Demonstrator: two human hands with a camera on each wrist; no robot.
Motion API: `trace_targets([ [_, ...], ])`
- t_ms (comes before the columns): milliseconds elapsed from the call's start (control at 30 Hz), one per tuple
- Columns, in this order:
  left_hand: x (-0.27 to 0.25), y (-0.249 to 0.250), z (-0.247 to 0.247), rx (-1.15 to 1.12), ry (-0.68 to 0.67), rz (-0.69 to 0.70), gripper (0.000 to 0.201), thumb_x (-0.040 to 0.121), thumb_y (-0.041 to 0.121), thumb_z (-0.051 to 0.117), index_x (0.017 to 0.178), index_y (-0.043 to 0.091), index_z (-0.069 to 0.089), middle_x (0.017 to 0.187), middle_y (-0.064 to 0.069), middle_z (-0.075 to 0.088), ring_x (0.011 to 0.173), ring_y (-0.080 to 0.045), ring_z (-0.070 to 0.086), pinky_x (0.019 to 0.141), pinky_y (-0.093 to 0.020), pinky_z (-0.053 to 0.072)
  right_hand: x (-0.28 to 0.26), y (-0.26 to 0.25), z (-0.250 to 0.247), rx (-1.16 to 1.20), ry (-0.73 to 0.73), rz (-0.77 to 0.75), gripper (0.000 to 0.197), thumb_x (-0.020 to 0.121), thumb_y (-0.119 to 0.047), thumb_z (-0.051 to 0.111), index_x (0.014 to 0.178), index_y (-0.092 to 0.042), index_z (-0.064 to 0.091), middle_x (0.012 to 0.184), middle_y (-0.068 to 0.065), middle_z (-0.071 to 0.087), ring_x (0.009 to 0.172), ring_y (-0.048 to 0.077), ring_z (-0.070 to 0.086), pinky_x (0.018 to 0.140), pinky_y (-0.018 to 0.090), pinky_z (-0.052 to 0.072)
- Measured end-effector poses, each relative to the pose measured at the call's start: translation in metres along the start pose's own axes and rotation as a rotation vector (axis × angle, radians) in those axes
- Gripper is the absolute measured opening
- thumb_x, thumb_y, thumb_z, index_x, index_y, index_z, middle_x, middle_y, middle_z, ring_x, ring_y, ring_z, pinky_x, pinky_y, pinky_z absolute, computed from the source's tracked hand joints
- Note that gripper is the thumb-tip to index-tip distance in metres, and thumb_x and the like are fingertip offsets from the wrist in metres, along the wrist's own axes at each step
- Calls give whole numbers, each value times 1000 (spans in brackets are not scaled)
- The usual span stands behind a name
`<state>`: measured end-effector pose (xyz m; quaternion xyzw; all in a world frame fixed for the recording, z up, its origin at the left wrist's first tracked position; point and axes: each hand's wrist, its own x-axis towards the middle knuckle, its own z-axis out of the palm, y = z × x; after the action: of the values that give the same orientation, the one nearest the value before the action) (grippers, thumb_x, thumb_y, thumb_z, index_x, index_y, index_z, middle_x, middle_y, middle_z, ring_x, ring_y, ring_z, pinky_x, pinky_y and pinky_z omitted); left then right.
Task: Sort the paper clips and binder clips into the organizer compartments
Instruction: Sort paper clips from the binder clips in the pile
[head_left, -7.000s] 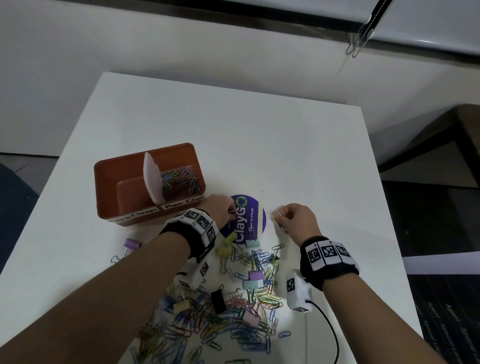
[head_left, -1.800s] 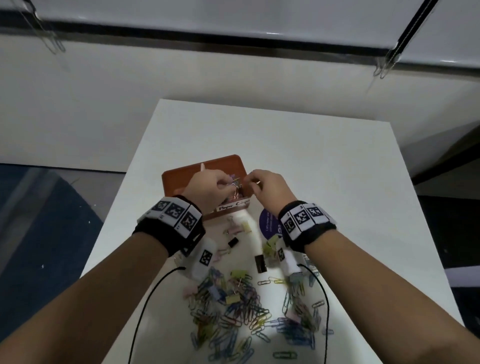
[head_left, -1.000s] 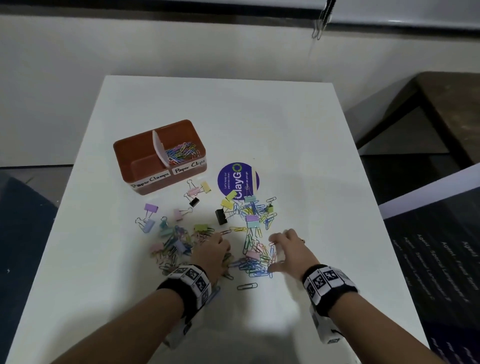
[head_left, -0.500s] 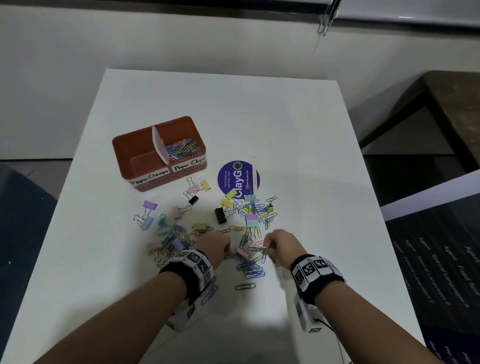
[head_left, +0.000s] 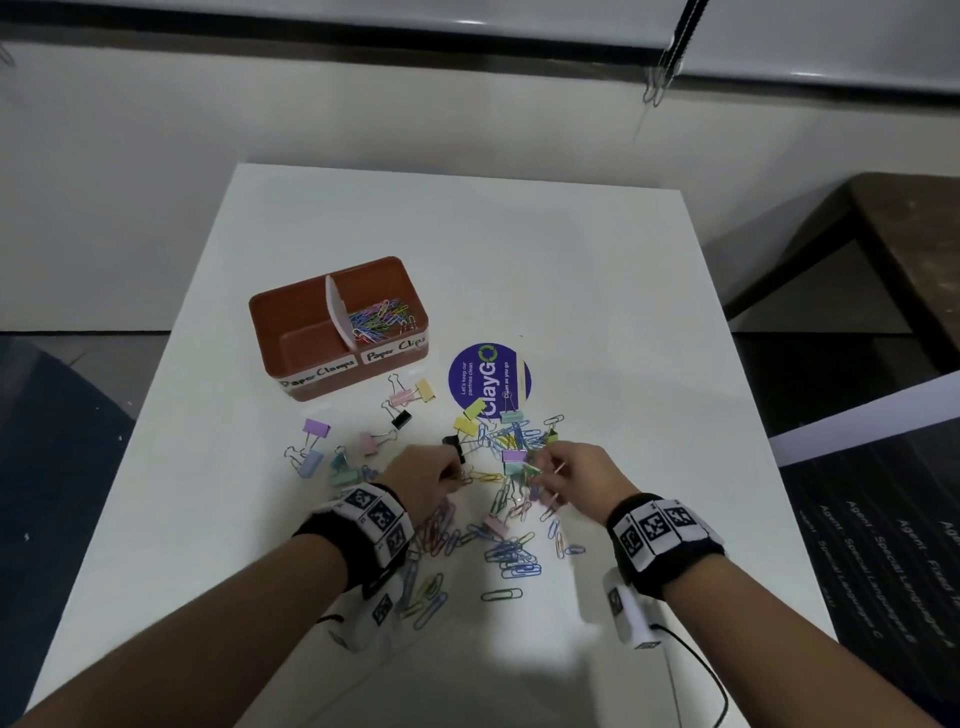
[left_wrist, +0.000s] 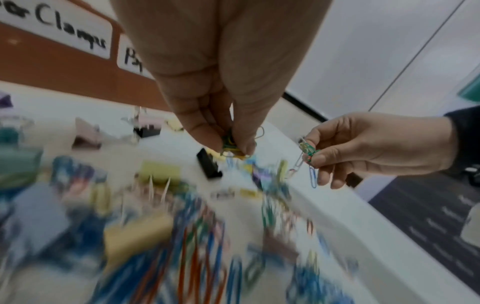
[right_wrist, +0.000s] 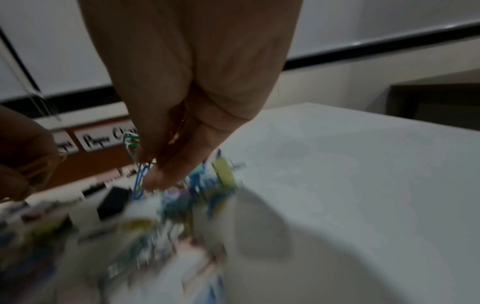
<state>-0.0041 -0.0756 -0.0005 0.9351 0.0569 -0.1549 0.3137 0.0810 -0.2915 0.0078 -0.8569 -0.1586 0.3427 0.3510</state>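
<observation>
White matte square table (head_left: 597, 291), pale wall behind, far half bare. Rust-brown plastic two-compartment organizer (head_left: 311, 338) at left, coloured wire paper clips in its right compartment. Loose heap of clips (head_left: 498, 519) at near edge. Left hand (left_wrist: 207, 86) and right hand (left_wrist: 363, 148) each pinch paper clips.

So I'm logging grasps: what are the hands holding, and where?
Left hand pinches paper clips at its fingertips; right hand pinches another bunch likewise.

Organizer (head_left: 291, 332) — rust-brown, white labels; desk (head_left: 597, 312) — white; paper clips (head_left: 511, 558) multicoloured, mostly blue; sticker (head_left: 488, 376) purple; wristbands (head_left: 662, 535) black-and-white checked.
</observation>
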Motion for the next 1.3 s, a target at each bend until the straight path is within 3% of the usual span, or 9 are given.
trace_targets([
  [167, 9, 2, -60, -74, 220, 94, 10, 80, 11, 69, 82, 4, 61, 70, -3, 58, 66, -15, 45, 62, -20, 36, 31, -62, -20, -97, 76, -130, 7, 87, -10, 60, 81, -13, 60, 77, 4, 68, 68, 21, 66, 66, 33, 57],
  [333, 27, -2, -128, -139, 351, -47, 11, 85, 17, 63, 81, 10, 55, 63, 6, 46, 60, -13, 43, 59, -21, 38, 80, -135, -27, -48, 148, -291, 6, 85, -10, 65, 82, -13, 61, 76, 7, 69, 69, 21, 67, 69, 33, 56],
  [433, 47, -8, -158, -204, 449, -135, 9, 83, 15, 66, 83, 10, 58, 61, 6, 49, 51, -2, 45, 53, -5, 38, 117, -173, -20, 1, 199, -322, 8, 87, -5, 60, 87, -12, 64, 81, 9, 69, 73, 24, 68, 71, 36, 58],
  [533, 66, -13, -177, -209, 498, -189, 15, 83, 19, 67, 93, 10, 64, 73, 0, 59, 68, -11, 56, 70, -21, 46, 156, -193, -8, -62, 240, -335, 10, 86, -7, 61, 91, -10, 68, 90, 9, 71, 79, 22, 65, 75, 32, 54],
  [633, 78, -20, -183, -97, 395, -200, 25, 83, 23, 66, 103, 8, 67, 94, -8, 67, 93, -22, 60, 84, -29, 43, 175, -197, 1, -166, 193, -311, 14, 84, -9, 63, 96, -11, 69, 99, 6, 71, 88, 19, 63, 80, 27, 48],
  [767, 80, -27, -173, 0, 268, -147, 31, 81, 28, 68, 105, 9, 68, 107, -6, 67, 104, -22, 58, 107, -38, 33, 164, -182, -7, -85, 186, -271, 18, 85, -5, 60, 100, -11, 67, 99, 4, 69, 79, 19, 64, 77, 31, 54],
  [933, 55, -22, -136, -109, 306, 55, 24, 78, 19, 74, 96, 5, 67, 88, -7, 64, 79, -17, 56, 72, -21, 43, 115, -125, -32, -62, 205, -248, 7, 88, -18, 61, 94, -17, 66, 76, -9, 63, 63, 5, 58, 60, 19, 49],
  [1167, 23, 0, -30, -79, 43, 59, 27, 80, 22, 70, 105, 14, 63, 99, -1, 62, 89, -13, 54, 87, -23, 44, 39, -5, -36, -224, 92, -66, 21, 80, -29, 71, 77, -14, 57, 74, -11, 57, 62, 2, 47, 60, 21, 39],
  [1300, 24, 4, 12, 0, -27, 65, 25, 79, 13, 63, 103, 12, 62, 107, -5, 61, 97, -25, 58, 83, -33, 49, 19, 43, -26, -383, -30, -53, 16, 84, -24, 67, 100, -23, 63, 94, -12, 52, 78, 1, 51, 77, 23, 43],
])
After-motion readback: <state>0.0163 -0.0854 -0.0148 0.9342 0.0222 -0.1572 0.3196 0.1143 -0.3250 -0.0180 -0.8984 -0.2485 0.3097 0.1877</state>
